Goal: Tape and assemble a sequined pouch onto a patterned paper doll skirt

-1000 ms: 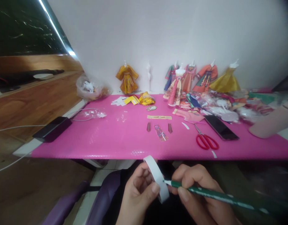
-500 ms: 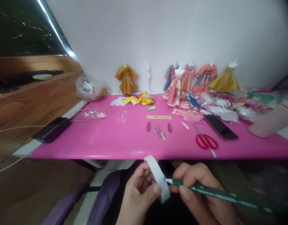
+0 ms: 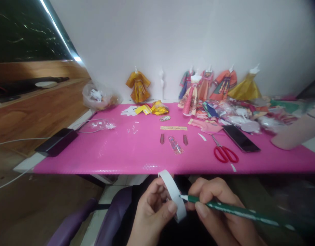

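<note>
A narrow white ring, which looks like a roll of tape (image 3: pixel 174 192), stands tilted between the thumb and fingers of my left hand (image 3: pixel 151 212), just below the table's front edge. My right hand (image 3: pixel 220 205) pinches a green felt-tip pen (image 3: pixel 235 210) with pale spots near its white front end. The pen's dark nib is at the outer face of the ring and seems to touch it. Part of the ring's far side lies hidden behind my left fingers.
On the pink table (image 3: pixel 116 153) lie red-handled scissors (image 3: pixel 225 154), a phone (image 3: pixel 241 138), and small patterned fabric pieces (image 3: pixel 176 145). Dressed doll forms (image 3: pixel 138 87) line the wall. Bagged clothes (image 3: pixel 246 118) pile at right; a black box with cables (image 3: pixel 56 141) sits left.
Almost nothing differs. The pen and my right hand have shifted very slightly left, with the nib still at the ring; my left hand keeps its hold.
</note>
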Demonstrator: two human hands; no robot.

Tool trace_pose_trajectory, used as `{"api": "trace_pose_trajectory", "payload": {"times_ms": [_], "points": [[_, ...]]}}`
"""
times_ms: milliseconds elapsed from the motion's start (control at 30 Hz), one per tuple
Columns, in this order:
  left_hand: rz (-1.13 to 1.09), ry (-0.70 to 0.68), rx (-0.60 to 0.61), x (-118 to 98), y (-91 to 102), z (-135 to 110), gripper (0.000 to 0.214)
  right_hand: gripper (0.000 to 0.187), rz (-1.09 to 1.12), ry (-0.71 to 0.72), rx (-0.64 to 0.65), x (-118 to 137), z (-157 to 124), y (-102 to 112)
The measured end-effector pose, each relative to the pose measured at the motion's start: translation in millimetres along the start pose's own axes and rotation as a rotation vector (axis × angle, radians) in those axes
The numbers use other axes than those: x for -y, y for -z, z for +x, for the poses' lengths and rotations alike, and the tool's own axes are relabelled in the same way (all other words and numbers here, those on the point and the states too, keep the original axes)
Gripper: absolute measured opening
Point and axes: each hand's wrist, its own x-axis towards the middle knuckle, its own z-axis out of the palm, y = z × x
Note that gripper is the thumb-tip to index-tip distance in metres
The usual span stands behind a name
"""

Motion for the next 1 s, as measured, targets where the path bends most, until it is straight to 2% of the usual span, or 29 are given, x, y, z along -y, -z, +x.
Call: {"api": "trace_pose_trajectory", "payload": {"times_ms": [533,767,1000], "points": [[0.026,0.020,0.015,-0.7,1.9,-2.4,0.039,0.012,-0.046,0.042,0.072,-3.0,1.3,6.2],[0.050,0.018,0.016,-2.5,2.3,-2.4,0.040,0.016,0.026,-0.016,-0.032,4.8,0.3,0.4],[0.042,0.022,0.009,-2.1,2.0,-3.9,0.044,0.018,0.000,-0.031,-0.039,3.5,-2.9,-1.7]]}}
